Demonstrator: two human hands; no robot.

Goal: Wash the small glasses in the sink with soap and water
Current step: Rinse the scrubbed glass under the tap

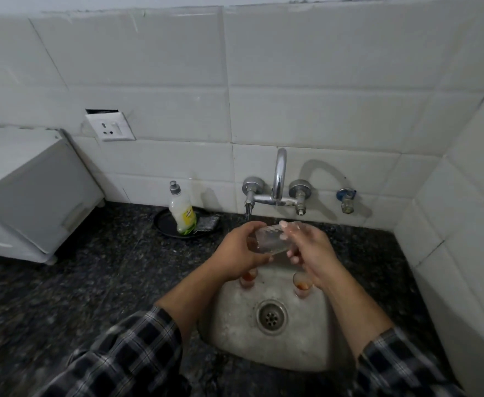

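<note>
The person is holding one small glass (269, 239) above the back of the sink (235, 325), just below the spout of the tap (279, 179). The glass is clear and is lying tilted on its side between the two hands. The left hand (236, 247) is gripping it from the left, fingers curled around its body. The right hand (311, 247) is pinching its right end, one fingertip on top and the others curled beneath. Whether water is running cannot be told.

Two more glasses are standing upright at the back of the sink basin, each showing reddish residue: the left glass (249, 277) is partly hidden by the left wrist, and the right glass (302, 286) by the right wrist. The drain (271, 316) is sitting nearer the person, between the forearms.

On the dark counter (77, 282) left of the tap, a soap bottle (182, 213) is standing on a black plate (163, 222), with a scrubber (208, 222) lying beside it on the same plate
</note>
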